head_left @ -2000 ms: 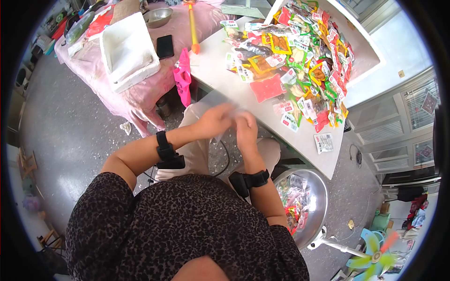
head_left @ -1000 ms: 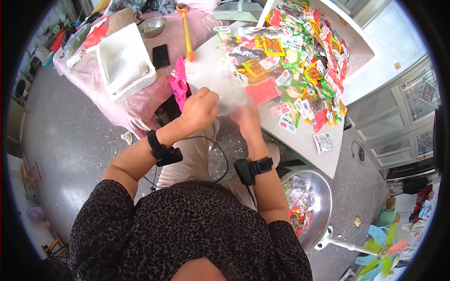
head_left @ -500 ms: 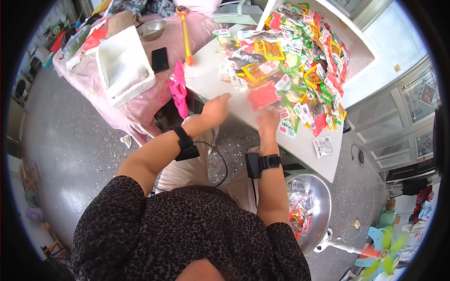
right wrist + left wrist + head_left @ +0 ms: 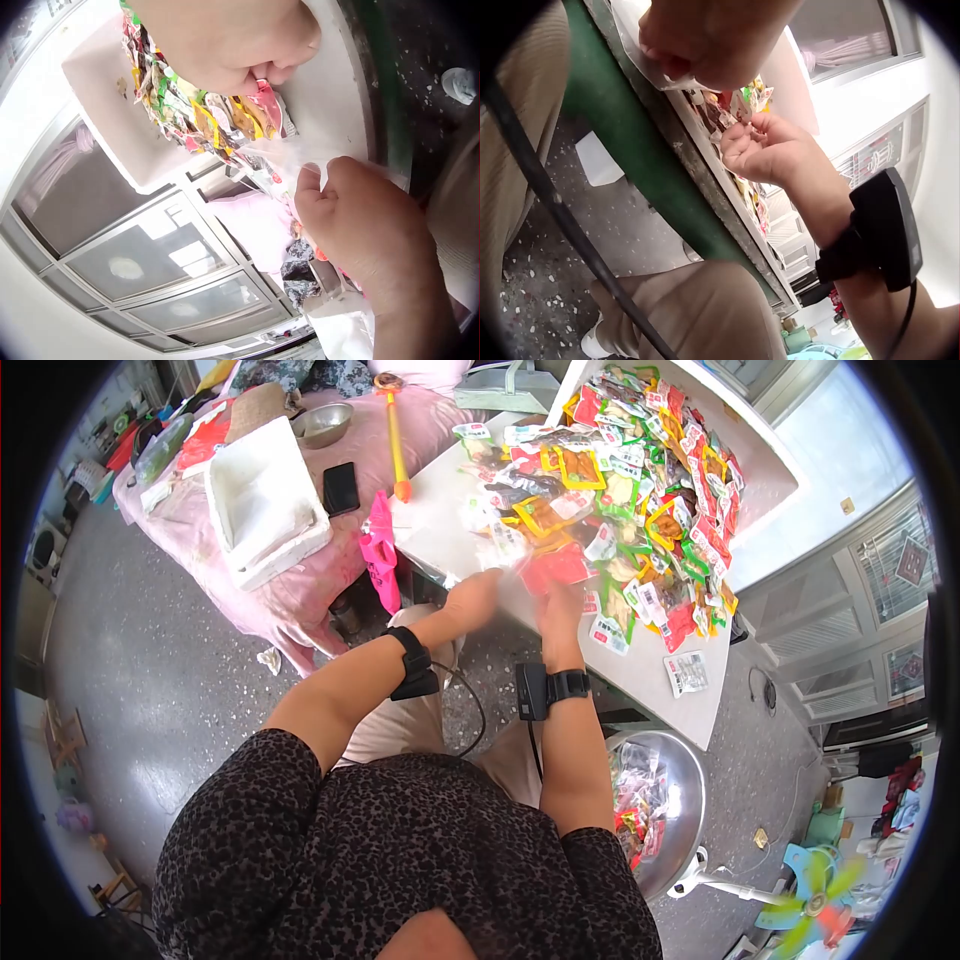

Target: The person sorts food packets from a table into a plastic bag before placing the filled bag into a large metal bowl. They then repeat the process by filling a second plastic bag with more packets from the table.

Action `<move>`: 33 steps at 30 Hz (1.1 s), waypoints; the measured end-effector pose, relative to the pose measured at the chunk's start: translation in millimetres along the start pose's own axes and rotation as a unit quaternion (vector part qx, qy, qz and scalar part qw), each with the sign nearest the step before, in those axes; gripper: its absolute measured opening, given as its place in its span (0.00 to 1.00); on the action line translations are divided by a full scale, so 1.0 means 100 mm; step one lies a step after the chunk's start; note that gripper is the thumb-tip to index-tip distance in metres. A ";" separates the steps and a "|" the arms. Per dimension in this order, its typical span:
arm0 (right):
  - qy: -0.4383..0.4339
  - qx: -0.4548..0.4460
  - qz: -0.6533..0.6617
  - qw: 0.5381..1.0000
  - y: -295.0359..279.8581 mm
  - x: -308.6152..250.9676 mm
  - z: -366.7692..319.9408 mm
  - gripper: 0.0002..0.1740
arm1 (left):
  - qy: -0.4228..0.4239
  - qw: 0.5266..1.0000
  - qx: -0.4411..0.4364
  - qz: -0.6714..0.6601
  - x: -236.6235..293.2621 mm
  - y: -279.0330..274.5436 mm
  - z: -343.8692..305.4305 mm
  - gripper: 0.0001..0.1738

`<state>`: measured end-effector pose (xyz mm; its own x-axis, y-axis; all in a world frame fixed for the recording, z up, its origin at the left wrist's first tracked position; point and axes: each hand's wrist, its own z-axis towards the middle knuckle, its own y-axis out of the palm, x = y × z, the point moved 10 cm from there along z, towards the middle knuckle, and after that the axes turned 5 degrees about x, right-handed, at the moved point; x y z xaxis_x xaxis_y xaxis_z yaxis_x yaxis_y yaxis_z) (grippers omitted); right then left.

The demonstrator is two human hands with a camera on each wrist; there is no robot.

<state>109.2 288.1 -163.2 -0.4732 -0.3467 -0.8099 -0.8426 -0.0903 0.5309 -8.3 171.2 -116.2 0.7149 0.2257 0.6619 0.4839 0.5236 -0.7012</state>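
Note:
My left hand (image 4: pixel 472 602) holds a clear plastic bag (image 4: pixel 281 155) at the table's near edge, thumb and forefinger pinching it in the right wrist view. The bag spreads towards the pile of food packets. Just to the right, my right hand (image 4: pixel 560 618) pinches the near edge of a flat red packet (image 4: pixel 553 568). Its curled fingertips meet the red packet (image 4: pixel 266 99) in the right wrist view. Behind both hands lies a heap of sealed snack packets (image 4: pixel 630 480) in red, yellow and green, spilling from a white foam box (image 4: pixel 770 480).
A silver-grey packet (image 4: pixel 688 673) lies apart near the table corner. Below it on the floor stands a metal basin (image 4: pixel 687 810) with packets inside. To the left, a pink-covered bed (image 4: pixel 290 585) carries a white foam tray (image 4: pixel 265 510), a phone (image 4: pixel 341 487) and a yellow stick (image 4: pixel 396 445).
My hands were together over my lap, then drew apart with the clear bag. Both have moved forward to the table, and the red packet has shifted slightly towards me in my right hand.

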 end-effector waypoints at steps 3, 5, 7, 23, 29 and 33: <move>-0.070 0.017 -0.078 0.994 -0.15 -0.27 -0.11 0.09 | 0.011 0.999 -0.011 0.031 0.03 0.05 0.01 0.15; -0.139 0.024 -0.156 0.978 -0.38 -0.38 -0.07 0.08 | 0.014 0.996 -0.048 0.071 0.09 0.06 0.03 0.12; -0.203 0.046 -0.247 0.946 -0.42 -0.68 -0.32 0.07 | 0.021 0.994 -0.058 0.091 0.16 0.04 0.04 0.10; -0.126 -0.119 -0.524 0.834 -0.46 -0.88 -0.65 0.07 | 0.128 0.973 -0.114 0.154 0.94 0.15 -0.19 0.10; 0.007 -0.149 -0.425 0.893 -0.52 -0.62 -0.54 0.06 | 0.183 0.972 -0.076 0.123 0.96 0.20 -0.27 0.12; 0.103 -0.163 -0.258 0.947 -0.40 -0.44 -0.50 0.08 | 0.264 0.961 -0.017 0.075 1.17 0.08 -0.40 0.14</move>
<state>176.8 260.9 -136.3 0.0673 -0.3498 -0.9344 -0.8084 -0.5680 0.1544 99.6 168.9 -54.5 0.9302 -0.1575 0.3315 0.3651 0.4890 -0.7922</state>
